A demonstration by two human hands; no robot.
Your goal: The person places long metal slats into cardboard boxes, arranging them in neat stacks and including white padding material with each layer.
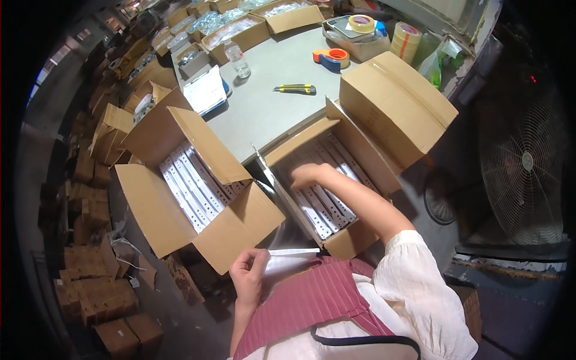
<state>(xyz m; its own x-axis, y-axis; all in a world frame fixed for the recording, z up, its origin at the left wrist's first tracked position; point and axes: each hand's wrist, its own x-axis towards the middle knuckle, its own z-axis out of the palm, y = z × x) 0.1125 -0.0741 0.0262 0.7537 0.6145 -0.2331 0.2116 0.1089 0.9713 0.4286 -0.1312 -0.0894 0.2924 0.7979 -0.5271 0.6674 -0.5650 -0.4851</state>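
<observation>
1. The left hand [249,273], with closed fingers, held a white sheet [289,262] by its left end.
2. The right hand [309,174] was half curled over white perforated strips [315,214], inside the right open carton [351,241], nearer its left wall; whether it gripped one, I could not tell.
3. The step appeared to be handling these strips; the next move probably called for careful fingers between tight rows.
4. The left open carton [240,233], also with strips, stood by the near corner of the table [258,123].

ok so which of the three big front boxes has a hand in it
The middle box, between the open left box and the right box; only it has the right hand inside.
</observation>
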